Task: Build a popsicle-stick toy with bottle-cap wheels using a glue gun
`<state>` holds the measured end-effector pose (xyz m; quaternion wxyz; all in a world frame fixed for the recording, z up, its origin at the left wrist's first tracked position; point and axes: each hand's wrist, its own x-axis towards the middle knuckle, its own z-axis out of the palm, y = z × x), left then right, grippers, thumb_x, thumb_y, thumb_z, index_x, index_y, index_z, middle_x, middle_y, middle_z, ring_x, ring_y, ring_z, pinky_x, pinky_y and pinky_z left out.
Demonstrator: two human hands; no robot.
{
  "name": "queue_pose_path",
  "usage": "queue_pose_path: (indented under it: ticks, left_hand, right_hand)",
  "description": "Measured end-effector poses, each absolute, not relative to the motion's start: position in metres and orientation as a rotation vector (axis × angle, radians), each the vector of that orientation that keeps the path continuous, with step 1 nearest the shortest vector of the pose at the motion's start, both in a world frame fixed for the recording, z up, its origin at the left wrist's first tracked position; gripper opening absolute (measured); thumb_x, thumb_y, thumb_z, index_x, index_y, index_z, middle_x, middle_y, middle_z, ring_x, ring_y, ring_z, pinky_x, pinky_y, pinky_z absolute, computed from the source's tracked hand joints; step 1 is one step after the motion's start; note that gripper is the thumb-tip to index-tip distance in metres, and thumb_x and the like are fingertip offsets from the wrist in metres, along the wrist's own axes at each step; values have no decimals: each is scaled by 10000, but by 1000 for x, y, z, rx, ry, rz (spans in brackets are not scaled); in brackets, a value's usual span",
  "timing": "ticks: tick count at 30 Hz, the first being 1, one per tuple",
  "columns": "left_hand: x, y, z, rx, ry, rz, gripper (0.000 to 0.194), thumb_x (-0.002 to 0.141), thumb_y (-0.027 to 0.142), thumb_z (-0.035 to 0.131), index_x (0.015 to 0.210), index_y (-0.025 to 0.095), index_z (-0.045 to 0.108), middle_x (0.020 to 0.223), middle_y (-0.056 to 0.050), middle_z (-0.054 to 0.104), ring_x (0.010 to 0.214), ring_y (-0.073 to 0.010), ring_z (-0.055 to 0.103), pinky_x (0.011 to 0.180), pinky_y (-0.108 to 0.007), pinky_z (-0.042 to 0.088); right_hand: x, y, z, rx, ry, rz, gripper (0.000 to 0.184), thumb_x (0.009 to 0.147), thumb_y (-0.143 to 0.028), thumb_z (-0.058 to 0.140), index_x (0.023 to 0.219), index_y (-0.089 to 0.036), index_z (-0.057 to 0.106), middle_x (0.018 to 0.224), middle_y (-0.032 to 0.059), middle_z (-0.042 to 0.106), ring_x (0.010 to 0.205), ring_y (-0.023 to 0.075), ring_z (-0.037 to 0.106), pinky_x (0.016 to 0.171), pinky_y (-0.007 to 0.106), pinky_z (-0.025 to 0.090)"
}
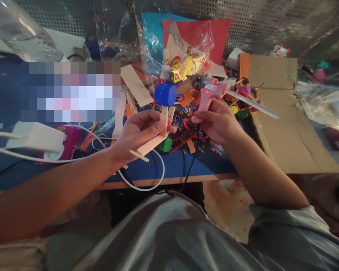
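Between the fingers and thumb of my left hand [142, 130] is a small model made of wooden craft sticks [151, 146]. Blue bottle caps [165, 95] sit at its upper end. My right hand [220, 119] is wrapped round the handle of a pink hot glue gun [210, 96], whose small red light is lit. A clear glue stick [254, 103] juts out of the gun's back, toward the right. The gun's nozzle is hard to make out against the clutter. Below the left fingers, a green bottle cap [165, 144] lies on the blue table.
A pink power block [70, 141] with a white plug [35, 139] stands at left; a white cable [161, 173] loops at the table's front edge. Cardboard [282, 131] covers the right side. Scraps, caps and a yellow packet [188, 66] lie behind my hands. A clear bottle [25, 32] is at upper left.
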<state>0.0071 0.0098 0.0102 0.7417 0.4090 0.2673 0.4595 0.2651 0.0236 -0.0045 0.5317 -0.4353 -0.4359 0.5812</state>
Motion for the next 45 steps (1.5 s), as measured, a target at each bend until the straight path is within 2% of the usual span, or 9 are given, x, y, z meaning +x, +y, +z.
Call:
queue_pose_path:
  ticks: [2,4,8,17,26,33,38,42,45]
  left_hand:
    - [6,9,10,909,577,986,339,765,339,1087,847,173,803,917,-12,871,847,-137,871,732,-157,660]
    - [6,8,11,946,574,942,329,787,366,1074,861,175,817,896,-27,873,866,-151,874,775,-176,673]
    - [7,6,12,991,521,851,276,844,378,1038,904,187,848,916,-38,888,899,-157,882,849,-203,697]
    - [13,7,8,980,506,841,255,845,340,1037,904,189,839,927,-19,895,908,-164,900,838,-183,704]
    - [14,9,9,983,647,961,351,796,392,1066,871,177,798,930,-35,885,877,-177,884,749,-203,674]
    - [16,14,2,877,790,990,449,727,431,1091,930,155,800,860,-69,870,800,-179,844,725,-240,659]
    - [18,14,4,913,839,949,509,646,473,1119,889,158,801,858,-72,872,705,-161,796,669,-247,633]
    - [20,14,5,977,862,943,542,578,477,1142,842,153,797,777,-42,836,689,-154,776,659,-233,616]
    - [20,14,0,1003,845,935,542,549,440,1156,841,154,800,786,-32,836,718,-166,792,691,-240,631]
  right_hand:
    - [261,21,-4,-1003,-1007,1434,483,708,-303,991,1085,-264,690,915,-58,709,772,135,711,860,414,753]
    - [253,17,-3,-956,-1008,1496,429,732,-396,1010,985,-251,695,965,-28,739,845,154,748,831,380,745]
    - [235,5,0,-880,-1118,1521,457,754,-498,1043,837,-245,672,889,-14,764,776,138,727,738,299,689]
    - [227,-2,-6,-867,-1216,1482,528,721,-526,1074,1041,-306,716,904,-18,792,836,240,790,844,480,735]
    - [232,3,6,-886,-1034,1333,439,715,-542,1068,916,-267,790,903,-4,788,831,205,794,845,395,726]
    - [237,9,3,-911,-1010,1248,498,654,-550,1092,909,-273,766,828,-51,727,626,113,660,675,302,679]
    - [234,9,2,-937,-980,1218,664,563,-543,1131,975,-296,673,832,-79,723,568,92,587,581,268,624]
    - [233,7,0,-947,-1045,1030,656,599,-596,1109,970,-298,658,819,-60,714,724,161,732,653,293,653]
    - [238,4,-3,-984,-1126,872,650,653,-627,1080,1061,-318,680,869,-44,736,805,198,783,761,353,695]
